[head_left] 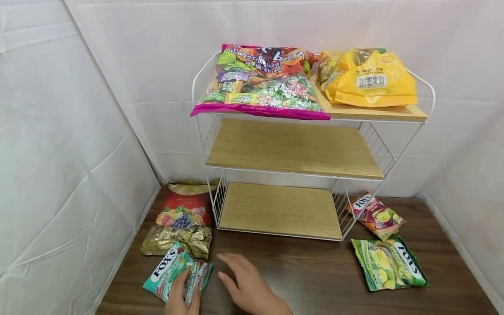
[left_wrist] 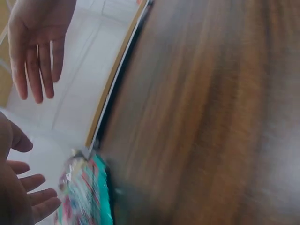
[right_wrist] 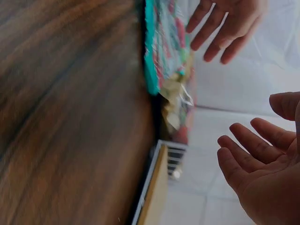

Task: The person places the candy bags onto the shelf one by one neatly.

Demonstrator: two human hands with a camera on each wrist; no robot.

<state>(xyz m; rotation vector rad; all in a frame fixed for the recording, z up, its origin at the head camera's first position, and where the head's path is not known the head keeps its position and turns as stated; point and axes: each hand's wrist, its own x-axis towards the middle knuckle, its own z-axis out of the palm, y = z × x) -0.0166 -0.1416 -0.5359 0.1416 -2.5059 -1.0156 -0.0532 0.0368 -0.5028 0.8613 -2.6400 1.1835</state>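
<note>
A teal FOX'S mint candy bag (head_left: 167, 269) lies at the table's front left, overlapping the foot of a red and gold mixed fruit candy bag (head_left: 185, 214). My left hand (head_left: 183, 295) is over the teal bag, fingers extended, hiding part of its front; the right wrist view shows this left hand (right_wrist: 229, 28) beside the bag (right_wrist: 164, 47) with nothing gripped. To its right, my right hand (head_left: 250, 284) hovers over the table with loosely spread fingers and holds nothing. Its bare palm (right_wrist: 267, 173) faces the camera in the right wrist view.
A white wire rack with wooden shelves (head_left: 295, 146) stands at the back. On its top board are a fruit chewy candy bag (head_left: 261, 83) and a yellow bag (head_left: 374, 81). Purple (head_left: 379, 216) and green FOX'S bags (head_left: 387, 264) lie at the right. White cloth walls surround the table.
</note>
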